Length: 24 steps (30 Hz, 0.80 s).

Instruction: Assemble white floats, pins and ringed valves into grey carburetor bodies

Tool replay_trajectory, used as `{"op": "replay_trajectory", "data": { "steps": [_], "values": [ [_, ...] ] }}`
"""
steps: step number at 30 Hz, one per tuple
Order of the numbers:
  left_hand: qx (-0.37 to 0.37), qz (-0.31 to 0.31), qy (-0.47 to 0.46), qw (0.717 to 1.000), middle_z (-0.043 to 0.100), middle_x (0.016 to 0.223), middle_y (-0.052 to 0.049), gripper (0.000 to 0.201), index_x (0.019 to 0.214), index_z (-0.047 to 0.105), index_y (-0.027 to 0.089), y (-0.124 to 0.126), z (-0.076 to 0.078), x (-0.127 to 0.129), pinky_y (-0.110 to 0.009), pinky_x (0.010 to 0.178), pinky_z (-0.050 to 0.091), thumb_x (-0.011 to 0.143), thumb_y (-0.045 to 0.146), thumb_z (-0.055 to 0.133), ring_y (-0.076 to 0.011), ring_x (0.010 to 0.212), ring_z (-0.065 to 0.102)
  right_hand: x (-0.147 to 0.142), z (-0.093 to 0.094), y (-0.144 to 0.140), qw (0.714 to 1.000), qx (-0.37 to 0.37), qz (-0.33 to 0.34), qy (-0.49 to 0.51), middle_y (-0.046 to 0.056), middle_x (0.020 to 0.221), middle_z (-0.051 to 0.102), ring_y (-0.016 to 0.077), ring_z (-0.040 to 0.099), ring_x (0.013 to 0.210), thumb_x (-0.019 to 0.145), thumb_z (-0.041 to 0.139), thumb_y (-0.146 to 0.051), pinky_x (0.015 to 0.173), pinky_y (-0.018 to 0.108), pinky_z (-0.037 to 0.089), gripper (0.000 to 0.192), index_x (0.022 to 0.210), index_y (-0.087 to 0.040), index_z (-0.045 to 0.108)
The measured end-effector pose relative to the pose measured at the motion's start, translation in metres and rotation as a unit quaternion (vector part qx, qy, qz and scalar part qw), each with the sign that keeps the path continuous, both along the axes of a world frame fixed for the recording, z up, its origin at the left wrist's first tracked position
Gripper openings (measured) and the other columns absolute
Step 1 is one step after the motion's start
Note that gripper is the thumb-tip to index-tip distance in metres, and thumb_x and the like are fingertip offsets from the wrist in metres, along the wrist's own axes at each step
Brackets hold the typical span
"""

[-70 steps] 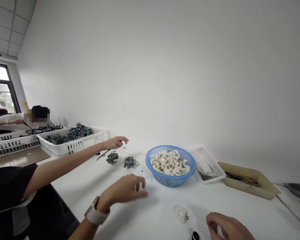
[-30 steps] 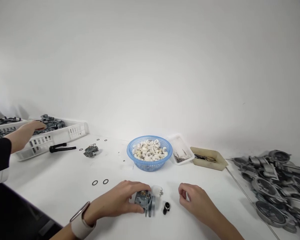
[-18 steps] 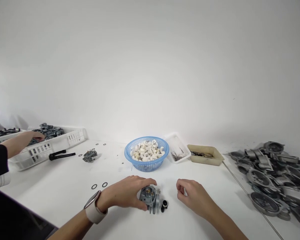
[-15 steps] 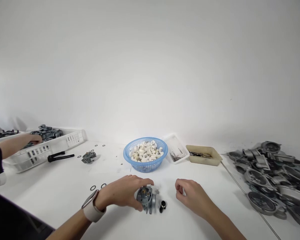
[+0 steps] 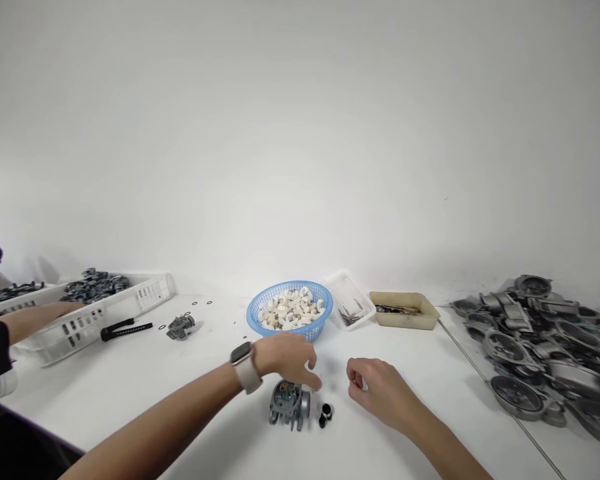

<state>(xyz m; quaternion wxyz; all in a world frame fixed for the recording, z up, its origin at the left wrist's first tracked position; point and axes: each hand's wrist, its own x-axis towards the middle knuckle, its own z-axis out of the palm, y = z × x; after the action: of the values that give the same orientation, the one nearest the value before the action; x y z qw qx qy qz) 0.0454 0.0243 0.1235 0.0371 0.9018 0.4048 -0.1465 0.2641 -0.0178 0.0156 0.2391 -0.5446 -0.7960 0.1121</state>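
Note:
A grey metal carburetor [image 5: 289, 404] stands on the white table [image 5: 190, 387] right in front of me. A small black cap [image 5: 325, 415] lies just to its right. My left hand [image 5: 286, 359], with a watch on the wrist, hovers over the carburetor's far side, fingertips pointing down beside it. The hand covers whatever lies under them. My right hand [image 5: 377, 392] rests to the right of the cap, fingers curled in with the thumb against the forefinger. Nothing shows in it.
Behind are a blue basket [image 5: 260, 308] of white parts, a small white tray [image 5: 347, 299] and a beige tray [image 5: 405, 311]. Metal castings [image 5: 535, 347] pile up at right. At left are a white crate [image 5: 105, 308], a black tool [image 5: 126, 328], another carburetor [image 5: 181, 325] and a co-worker's arm [image 5: 30, 319].
My left hand has let go of the carburetor and moved forward over its far side. The carburetor now stands free. My right hand has barely moved. The co-worker's hand has left the crate.

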Motion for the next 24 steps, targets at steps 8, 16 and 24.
{"op": "replay_trajectory", "data": {
  "steps": [8,16,24],
  "values": [
    [-0.004,0.03,0.124,0.992,0.07,0.063,-0.009,0.023,0.066,0.072,0.019,0.019,-0.035,0.049,-0.043,0.055,0.053,0.058,0.032,0.089,-0.0338,0.063,0.067,0.006,0.001,0.002,1.0,0.009,-0.002,0.004,-0.002,0.077,0.068,0.016,0.058,0.069,0.082,0.054,-0.003,0.058,0.027,0.024,0.019,0.077,-0.021,0.059],
    [0.081,0.007,-0.002,0.997,0.067,0.07,-0.004,0.03,0.098,0.073,0.023,-0.001,0.02,0.009,-0.034,0.06,0.045,0.074,0.041,0.074,-0.0296,0.072,0.067,0.011,0.0,0.004,0.999,0.002,-0.015,0.034,-0.004,0.073,0.065,0.015,0.052,0.065,0.082,0.054,-0.003,0.058,0.027,0.022,0.021,0.073,-0.022,0.054],
    [0.074,-0.001,-0.08,0.994,0.076,0.078,0.001,0.026,0.101,0.074,0.027,-0.045,0.019,-0.053,-0.029,0.058,0.038,0.077,0.035,0.073,-0.0211,0.067,0.067,0.007,-0.005,0.004,0.996,-0.014,-0.008,0.091,-0.003,0.071,0.065,0.0164,0.054,0.066,0.081,0.057,-0.006,0.058,0.026,0.028,0.018,0.072,-0.023,0.057]
  ]
}}
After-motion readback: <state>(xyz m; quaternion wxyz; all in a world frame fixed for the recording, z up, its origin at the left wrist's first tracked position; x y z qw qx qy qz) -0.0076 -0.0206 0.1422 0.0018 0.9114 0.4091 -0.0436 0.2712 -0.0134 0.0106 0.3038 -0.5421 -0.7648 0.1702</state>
